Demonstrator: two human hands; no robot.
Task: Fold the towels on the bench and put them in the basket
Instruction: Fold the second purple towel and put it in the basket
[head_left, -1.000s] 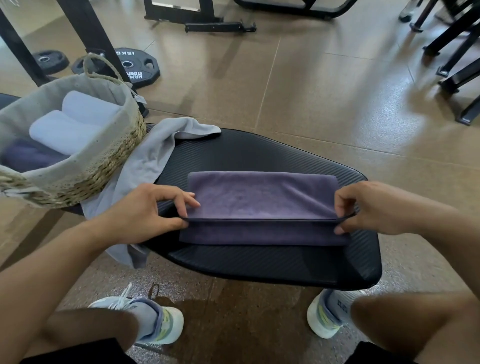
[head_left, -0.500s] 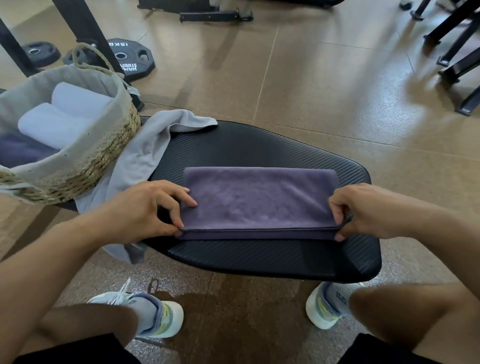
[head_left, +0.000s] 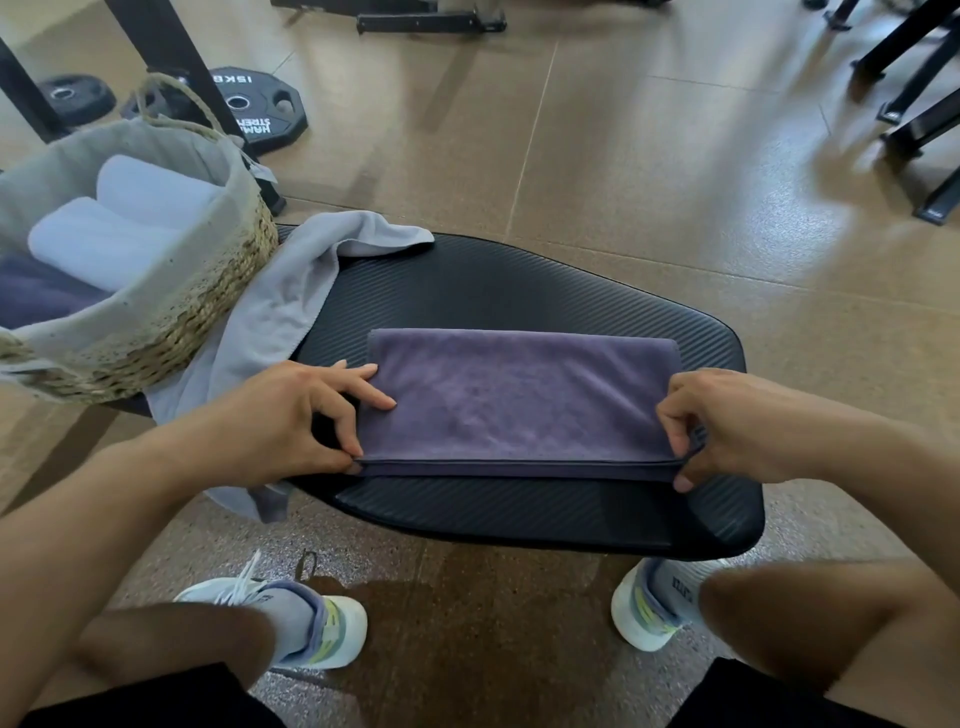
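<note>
Two hands at near edge of purple towel (head_left: 519, 397), folded flat on black worktop (head_left: 519, 291). Left hand (head_left: 291, 421) pinches near left corner; right hand (head_left: 727, 426) pinches near right corner. Grey towel (head_left: 291, 296) draped off worktop's left side, beside woven basket (head_left: 171, 306) holding rolled pale towels (head_left: 124, 223)

Folded rectangular terry towel (head_left: 519, 395): dusky purple, uniform. Padded surface (head_left: 519, 291): black, fine diagonal ribbing. Loose draped cloth towel (head_left: 280, 306): pale grey. Round woven straw basket (head_left: 171, 332): tan weave, grey fabric liner; rolled towels inside are pale blue-white and purple. Floor (head_left: 649, 171): speckled brown tile. Shoes (head_left: 311, 623): white, yellow-green accents.
</note>
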